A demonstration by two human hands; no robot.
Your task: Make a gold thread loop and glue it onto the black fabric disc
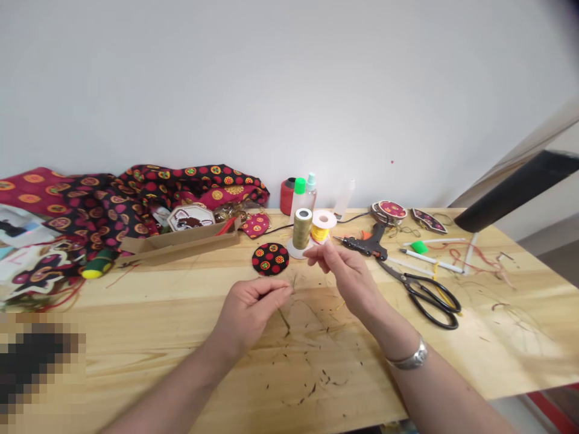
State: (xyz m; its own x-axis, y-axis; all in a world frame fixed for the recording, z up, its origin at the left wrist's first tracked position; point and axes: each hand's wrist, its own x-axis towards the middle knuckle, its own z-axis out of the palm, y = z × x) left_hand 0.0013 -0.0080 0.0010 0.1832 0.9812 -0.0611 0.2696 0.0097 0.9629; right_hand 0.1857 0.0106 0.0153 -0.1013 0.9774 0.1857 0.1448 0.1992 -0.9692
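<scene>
My left hand [251, 307] is closed in a pinch above the wooden table [149, 337], its fingertips pressed on a thin thread [294, 282]. My right hand [346, 271] is also pinched, fingers together just in front of an olive thread spool [301, 229]. The fine thread seems to run between the two hands; it is too thin to follow. A round black patch with red and yellow dots [270, 258] lies just beyond my left hand. A yellow spool [322, 228] stands beside the olive one.
Black scissors [429, 295] and a black glue gun [367, 244] lie to the right, with pens and patterned pieces [391, 211] behind. A cardboard tray [181, 241], patterned fabric [136, 199], bottles [304, 193] and a red spool [286, 196] line the back. Thread scraps litter the near table.
</scene>
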